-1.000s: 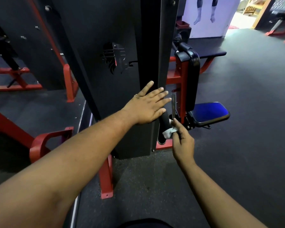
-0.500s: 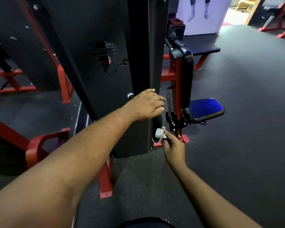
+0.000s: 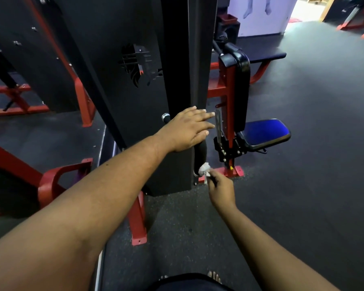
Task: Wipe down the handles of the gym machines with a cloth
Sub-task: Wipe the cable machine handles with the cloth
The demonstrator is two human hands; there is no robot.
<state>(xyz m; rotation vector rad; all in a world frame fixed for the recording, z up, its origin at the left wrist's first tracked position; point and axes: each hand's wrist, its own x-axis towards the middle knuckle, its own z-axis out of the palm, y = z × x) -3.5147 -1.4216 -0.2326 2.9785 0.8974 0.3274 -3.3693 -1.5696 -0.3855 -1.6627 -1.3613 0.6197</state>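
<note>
1. While the right hand (image 3: 221, 189) pinches a small crumpled white cloth (image 3: 204, 168) in its fingers (image 3: 212, 178), the cloth presses on the lower end of the black padded cylindrical handle (image 3: 200, 155).
2. Above those fingers, the left hand (image 3: 186, 131) lies on the handle's upper part, fingers straight and spread narrowly, gripping nothing.
3. Beyond the left fingertips: a blue padded seat (image 3: 264, 131) on a red steel frame (image 3: 229, 95).

Two hands (image 3: 187, 129), one cloth (image 3: 204, 168), one handle (image 3: 200, 155).
</note>
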